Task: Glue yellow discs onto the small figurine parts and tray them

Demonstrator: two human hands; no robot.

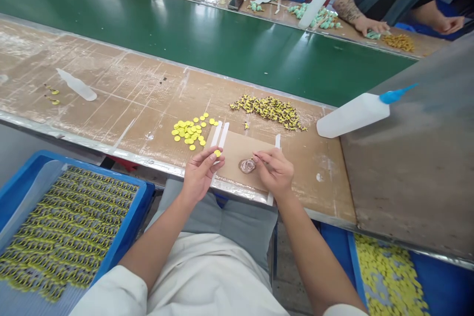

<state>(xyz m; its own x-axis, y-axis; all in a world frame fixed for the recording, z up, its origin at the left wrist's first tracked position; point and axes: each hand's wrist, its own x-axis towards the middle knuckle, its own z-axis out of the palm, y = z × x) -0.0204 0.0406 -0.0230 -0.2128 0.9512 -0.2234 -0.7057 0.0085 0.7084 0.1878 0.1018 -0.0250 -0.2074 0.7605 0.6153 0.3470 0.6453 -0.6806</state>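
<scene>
Between the fingertips of my left hand [202, 170] is a small yellow disc [217, 153]. My right hand [274, 170] is pinched at the edge of a glossy brownish puddle of glue [247, 166] on a cardboard sheet [240, 145]; whatever its fingertips hold is too small to make out. Left of the sheet lies a loose group of yellow discs [188, 131]. Beyond it spreads a heap of small yellow-and-black pieces [272, 111], with a single piece [246, 126] apart from the heap. White tape strips [223, 134] run along the sheet's sides.
A white squeeze bottle with a blue nozzle [353, 114] leans against a metal panel [411, 158] on the right. Another bottle [77, 84] lies left. Blue trays of yellow-and-black parts [70, 222] and yellow pieces [390, 276] flank me. Across the green belt [185, 29], people handle small parts.
</scene>
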